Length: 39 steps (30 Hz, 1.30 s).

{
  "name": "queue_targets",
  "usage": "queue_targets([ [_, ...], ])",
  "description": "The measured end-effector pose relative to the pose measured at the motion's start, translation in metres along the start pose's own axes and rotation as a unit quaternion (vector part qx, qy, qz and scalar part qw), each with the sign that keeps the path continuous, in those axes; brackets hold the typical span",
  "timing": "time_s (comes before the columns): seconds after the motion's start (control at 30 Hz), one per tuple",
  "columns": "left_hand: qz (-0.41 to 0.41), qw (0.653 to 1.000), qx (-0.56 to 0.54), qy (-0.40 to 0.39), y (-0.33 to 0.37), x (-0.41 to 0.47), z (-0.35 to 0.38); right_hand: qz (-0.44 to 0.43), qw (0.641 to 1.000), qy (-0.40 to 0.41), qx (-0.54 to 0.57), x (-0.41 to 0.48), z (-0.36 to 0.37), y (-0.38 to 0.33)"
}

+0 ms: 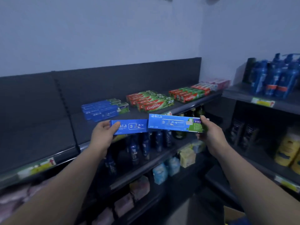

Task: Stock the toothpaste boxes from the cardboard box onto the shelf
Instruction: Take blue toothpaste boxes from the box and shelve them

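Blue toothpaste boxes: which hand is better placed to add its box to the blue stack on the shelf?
Left, probably. The left hand holds the left box just in front of the blue stack; the right hand holds the right box farther right, nearer the Colgate boxes.

dim bluish light, soft blur, wide-angle bending at edges

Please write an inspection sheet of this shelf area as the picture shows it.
Surface: dark metal top shelf, partly stocked.
Job's things: blue cardboard toothpaste box and blue-and-green cardboard toothpaste box, both held before the shelf; stack of blue boxes on it; brown cardboard box, lower right.
Clutter: red-and-green toothpaste boxes beside the stack.
Grippers: left hand and right hand each grip one box's outer end.
Cables: nothing seen.
Surroundings: dark blue bottles on the shelf below.
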<state>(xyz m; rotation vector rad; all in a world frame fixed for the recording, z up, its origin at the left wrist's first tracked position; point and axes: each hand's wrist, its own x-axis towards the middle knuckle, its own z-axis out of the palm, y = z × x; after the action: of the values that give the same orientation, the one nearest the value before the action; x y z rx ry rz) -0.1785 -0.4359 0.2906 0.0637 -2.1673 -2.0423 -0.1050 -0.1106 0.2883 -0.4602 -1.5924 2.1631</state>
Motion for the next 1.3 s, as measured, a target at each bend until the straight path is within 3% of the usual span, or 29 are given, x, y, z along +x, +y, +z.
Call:
queue_targets([
  [0.3, -0.007, 0.993, 0.034, 0.11, -0.008, 0.057, -0.064, 0.009, 0.995, -0.097, -0.026, 0.066, 0.097, 0.014],
  [0.63, -0.061, 0.99, 0.035, 0.126, -0.039, 0.136, -0.071, -0.005, 0.979, -0.191, -0.066, 0.157, 0.172, 0.011],
  [0.77, -0.068, 0.984, 0.091, 0.139, -0.039, 0.148, -0.066, 0.009, 0.963, -0.241, -0.117, 0.183, 0.194, 0.02],
  [1.03, -0.057, 0.971, 0.173, 0.153, -0.04, 0.166, -0.057, 0.026, 0.929, -0.325, -0.175, 0.178, 0.225, 0.048],
  [1.3, -0.054, 0.975, 0.139, 0.163, -0.035, 0.159, -0.07, 0.059, 0.911, -0.351, -0.208, 0.166, 0.248, 0.068],
])
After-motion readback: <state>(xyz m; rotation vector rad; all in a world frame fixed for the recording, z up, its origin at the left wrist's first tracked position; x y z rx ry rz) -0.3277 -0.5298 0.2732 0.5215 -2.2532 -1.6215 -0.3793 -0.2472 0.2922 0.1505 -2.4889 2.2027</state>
